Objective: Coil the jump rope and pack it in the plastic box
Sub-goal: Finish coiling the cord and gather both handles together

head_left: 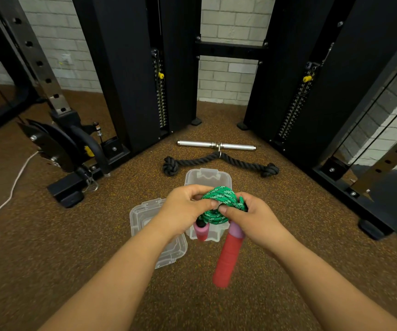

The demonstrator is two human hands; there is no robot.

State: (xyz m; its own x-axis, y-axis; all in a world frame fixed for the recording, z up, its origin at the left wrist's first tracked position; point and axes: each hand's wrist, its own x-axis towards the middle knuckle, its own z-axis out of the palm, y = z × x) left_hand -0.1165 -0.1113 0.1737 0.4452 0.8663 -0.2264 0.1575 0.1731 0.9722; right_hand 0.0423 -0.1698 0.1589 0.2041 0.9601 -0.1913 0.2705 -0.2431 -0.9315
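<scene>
Coiling is nearly complete: your left hand (184,206) and right hand (247,216) clench the green jump rope (219,199) bundle above the open plastic box (207,177). Next, lower it in, tucking both handles.

My left hand (185,208), right hand (247,217) grip green coiled rope (219,199) frame centre, over open box (208,179); red handles (228,255) dangle; lid (145,211) left.
</scene>
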